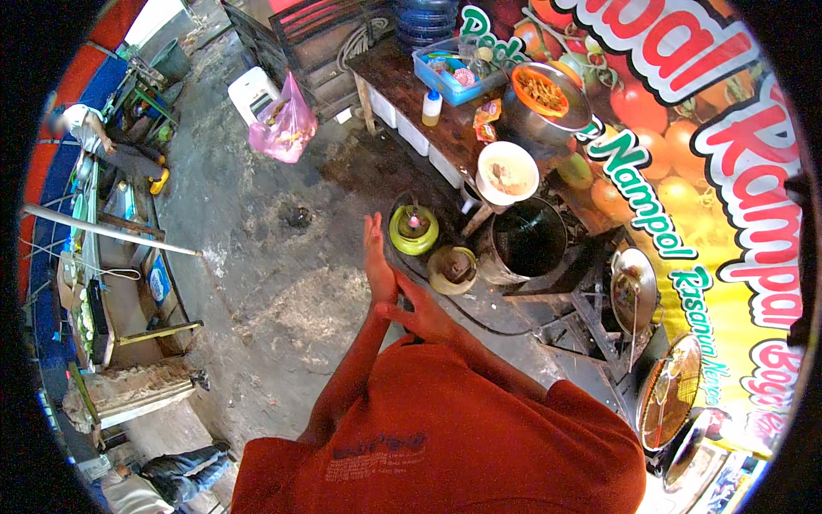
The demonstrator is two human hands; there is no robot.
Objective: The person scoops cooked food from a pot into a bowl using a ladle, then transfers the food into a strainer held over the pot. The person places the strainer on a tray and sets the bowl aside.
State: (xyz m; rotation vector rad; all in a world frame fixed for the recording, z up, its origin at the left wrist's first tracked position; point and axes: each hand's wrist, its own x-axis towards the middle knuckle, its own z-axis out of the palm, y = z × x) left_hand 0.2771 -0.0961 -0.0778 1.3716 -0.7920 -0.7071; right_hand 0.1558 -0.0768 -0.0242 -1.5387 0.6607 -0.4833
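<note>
My left hand is raised in front of the shirt, fingers extended, with nothing in it. Against its palm side and wrist rests my right hand, also without any object. Just beyond the hands a green gas cylinder with a regulator on top stands on the floor, and beside it sits a second, dirtier round vessel. A large dark pot stands right of them. Above it, a white bucket with food residue rests at the wooden table's end.
The table bears a blue plastic basket, a squeeze bottle and an orange strainer of food over a metal pot. A pink plastic bag hangs on a white stool. Pans line the right. Two people are at the left.
</note>
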